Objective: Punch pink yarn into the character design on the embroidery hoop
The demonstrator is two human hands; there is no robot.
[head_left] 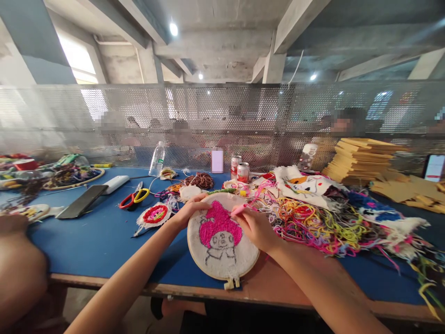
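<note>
A round embroidery hoop (246,260) leans toward me at the table's front edge, its screw clamp at the bottom. White cloth is stretched in it, with a rabbit-like figure drawn in dark outline and a hood filled with bright pink loops (219,222). My left hand (192,209) is closed on the hoop's upper left rim; some of its fingers are hidden behind the hoop. In my right hand (253,228) is a pink punch needle (239,209), pinched against the pink area's right side. Its tip is hidden.
Tangled coloured yarn (299,220) heaps to the right. Scissors (141,195), a round red-edged patch (155,215) and a phone (82,202) lie left. Behind stand a bottle (158,159), cans (243,172) and stacked brown packets (358,160). Another person's arm (21,260) rests far left.
</note>
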